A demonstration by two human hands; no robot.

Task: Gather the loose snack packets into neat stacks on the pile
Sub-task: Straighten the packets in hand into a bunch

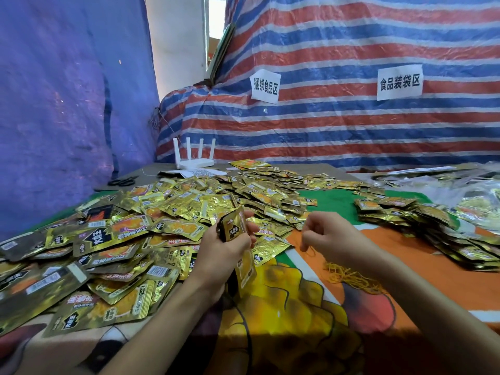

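Stack of packets (234,224) sits centre-frame, grip of left hand (221,250) curled round it; right hand (327,236) half-curled, grip unclear; best square edges before setting down.

Left hand (221,253) grips a small upright bundle of packets (233,226); one packet hangs below the fist. Right hand (328,236) is held near it above the cloth-covered surface (392,266), fingers curled; whether they pinch anything cannot be told. Yellow rubber bands (349,277) lie beneath the right wrist. Heap of loose gold packets (167,209) to the left, stacked rows (400,212) to the right. White router (195,158) and scissors (121,181) at the far edge.
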